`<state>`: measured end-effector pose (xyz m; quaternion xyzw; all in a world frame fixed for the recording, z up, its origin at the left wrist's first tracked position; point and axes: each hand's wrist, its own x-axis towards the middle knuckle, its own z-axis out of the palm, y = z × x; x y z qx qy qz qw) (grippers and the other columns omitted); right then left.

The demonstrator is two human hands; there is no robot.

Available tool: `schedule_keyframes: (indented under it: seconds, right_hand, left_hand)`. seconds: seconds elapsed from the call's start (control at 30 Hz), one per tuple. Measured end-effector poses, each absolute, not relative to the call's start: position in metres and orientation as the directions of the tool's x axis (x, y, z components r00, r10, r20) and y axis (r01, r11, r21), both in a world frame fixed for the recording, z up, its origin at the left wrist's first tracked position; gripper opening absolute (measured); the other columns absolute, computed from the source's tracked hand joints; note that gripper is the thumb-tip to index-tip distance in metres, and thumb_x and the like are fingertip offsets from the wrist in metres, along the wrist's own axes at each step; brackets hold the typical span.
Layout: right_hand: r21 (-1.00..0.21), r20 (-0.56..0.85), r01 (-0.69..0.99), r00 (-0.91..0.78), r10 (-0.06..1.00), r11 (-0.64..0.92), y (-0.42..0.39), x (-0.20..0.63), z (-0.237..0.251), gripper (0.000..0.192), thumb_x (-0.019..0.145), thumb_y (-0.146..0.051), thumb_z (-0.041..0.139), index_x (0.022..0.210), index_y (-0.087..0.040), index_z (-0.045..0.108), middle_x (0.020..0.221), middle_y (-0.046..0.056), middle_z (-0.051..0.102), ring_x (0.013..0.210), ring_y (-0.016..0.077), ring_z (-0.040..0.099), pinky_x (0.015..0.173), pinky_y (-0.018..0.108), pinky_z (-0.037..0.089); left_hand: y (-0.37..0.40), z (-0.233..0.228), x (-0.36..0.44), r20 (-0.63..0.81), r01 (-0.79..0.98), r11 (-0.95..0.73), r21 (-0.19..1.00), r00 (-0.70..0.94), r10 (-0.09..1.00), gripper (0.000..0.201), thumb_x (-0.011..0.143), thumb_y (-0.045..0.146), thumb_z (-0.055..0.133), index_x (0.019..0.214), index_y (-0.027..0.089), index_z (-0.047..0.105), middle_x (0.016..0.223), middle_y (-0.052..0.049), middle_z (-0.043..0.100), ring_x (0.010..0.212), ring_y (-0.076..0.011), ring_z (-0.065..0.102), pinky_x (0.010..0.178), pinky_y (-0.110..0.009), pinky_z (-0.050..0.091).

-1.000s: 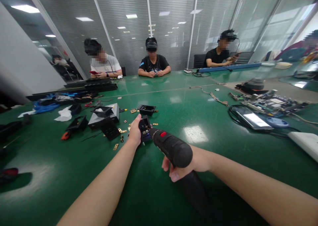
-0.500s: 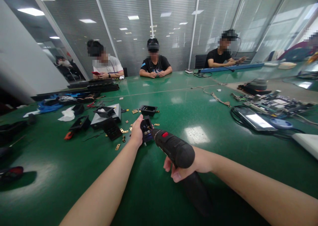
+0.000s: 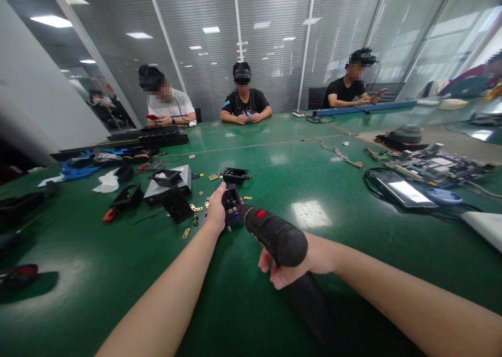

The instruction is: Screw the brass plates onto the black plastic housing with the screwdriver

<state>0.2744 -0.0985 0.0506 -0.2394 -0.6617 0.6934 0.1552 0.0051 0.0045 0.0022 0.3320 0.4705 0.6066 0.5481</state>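
My left hand (image 3: 215,210) grips a small black plastic housing (image 3: 231,205) with brass contacts inside, tilted up off the green table (image 3: 314,174). My right hand (image 3: 301,265) is wrapped around the handle of a black electric screwdriver (image 3: 274,234) with a red switch on top. The screwdriver's nose points into the housing and touches it. Several small brass plates (image 3: 194,208) lie loose just left of the housing. Another black housing (image 3: 234,175) lies flat behind it.
More black housings (image 3: 125,196), a white box (image 3: 172,179) and a red-handled tool (image 3: 107,216) lie to the left. A phone (image 3: 403,189), cables and circuit boards (image 3: 431,163) are at the right. Three people sit at the far side.
My view has shifted slightly; both hands, the housing and the screwdriver stay together in nearly the same place.
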Motion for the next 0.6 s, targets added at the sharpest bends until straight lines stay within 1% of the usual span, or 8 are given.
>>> schedule_keyframes:
  seconds: [0.3,0.6]
  right_hand:
    - [-0.988,-0.156,0.121,-0.83,0.535,-0.101,-0.1011,0.2757,0.0536,0.057,0.06,-0.043,0.123,0.093,-0.018,0.083,0.099,0.003,0.083,0.09,0.0212,0.075,0.082,0.034,0.06]
    - [-0.986,-0.164,0.127,-0.825,0.541,-0.105,-0.1008,0.276,0.0534,0.059,0.059,-0.042,0.124,0.096,-0.018,0.086,0.098,0.003,0.085,0.089,0.0211,0.077,0.081,0.033,0.062]
  left_hand:
    - [0.0045,0.0016,0.0047,-0.117,-0.365,0.047,0.93,-0.172,0.978,0.059,0.096,0.079,0.086,0.099,0.022,0.071,0.077,-0.007,0.08,0.066,-0.0259,0.079,0.069,-0.038,0.069]
    - [0.004,0.0028,0.0055,-0.117,-0.357,0.048,0.933,-0.175,0.978,0.059,0.097,0.08,0.084,0.094,0.022,0.07,0.075,-0.008,0.08,0.065,-0.0258,0.079,0.066,-0.038,0.069]
